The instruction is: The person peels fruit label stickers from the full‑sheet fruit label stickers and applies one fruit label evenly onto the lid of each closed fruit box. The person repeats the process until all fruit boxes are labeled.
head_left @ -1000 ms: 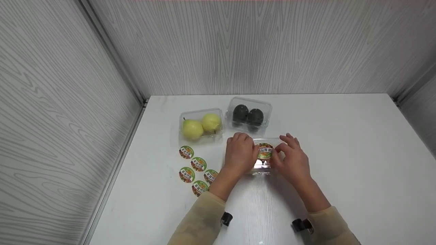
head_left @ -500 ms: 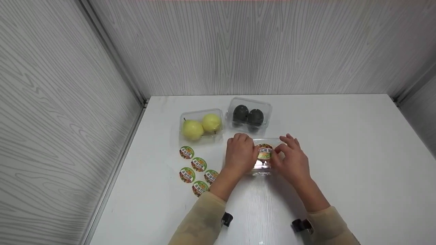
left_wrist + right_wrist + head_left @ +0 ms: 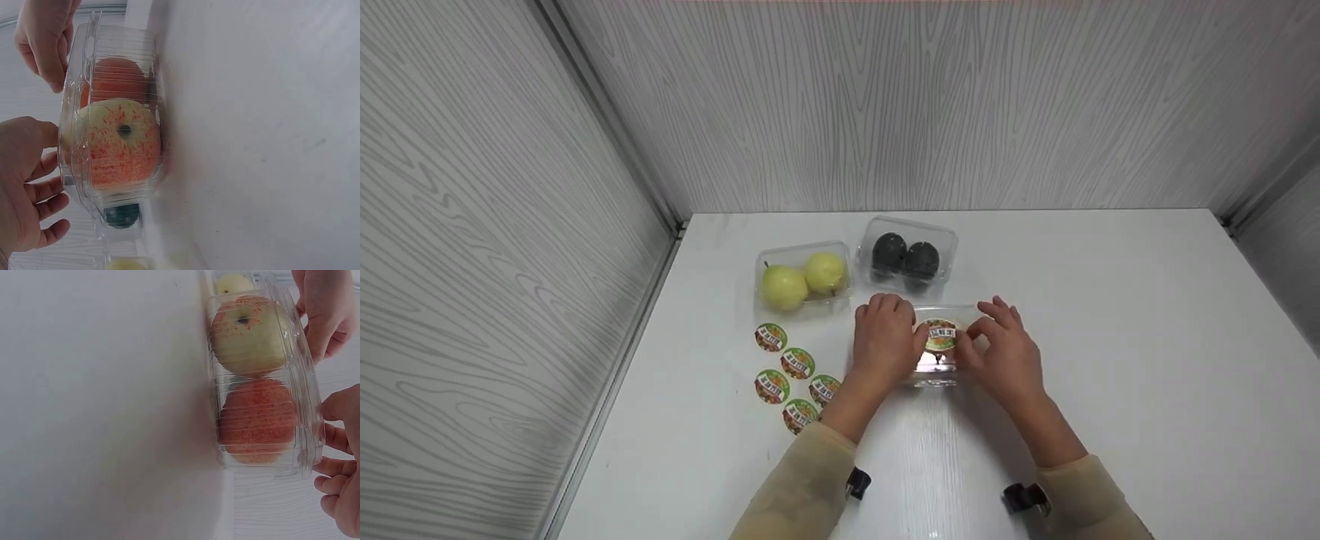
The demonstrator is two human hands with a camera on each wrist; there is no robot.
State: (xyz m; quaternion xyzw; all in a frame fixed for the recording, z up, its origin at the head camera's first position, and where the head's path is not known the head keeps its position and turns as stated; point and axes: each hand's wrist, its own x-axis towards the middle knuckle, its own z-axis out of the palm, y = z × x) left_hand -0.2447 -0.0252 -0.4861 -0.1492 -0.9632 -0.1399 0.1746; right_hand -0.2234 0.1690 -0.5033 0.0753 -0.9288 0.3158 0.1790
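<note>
A clear plastic clamshell box (image 3: pixel 937 380) stands closed on the table between both hands. A round fruit sticker (image 3: pixel 940 335) lies on its lid. My left hand (image 3: pixel 883 337) rests over the lid's left part, its thumb at the sticker's left edge. At the right edge, the thumb and index finger of my right hand (image 3: pixel 1003 356) touch the lid, other fingers raised. Through the wall, the left wrist view shows a yellow-red apple (image 3: pixel 124 149); a redder apple (image 3: pixel 256 422) sits beside it in the right wrist view. The left hand hides part of the box.
Behind stand a clear box of two yellow pears (image 3: pixel 785 287) and another with two dark, oval fruits (image 3: pixel 889 253). Several round stickers (image 3: pixel 797 363) lie to the left, one partly covered by my left forearm. Grey wood-grain walls border the table.
My left hand has shifted very slightly left on the lid, and the sticker shows a few pixels further left. My right hand and the other boxes have hardly moved.
</note>
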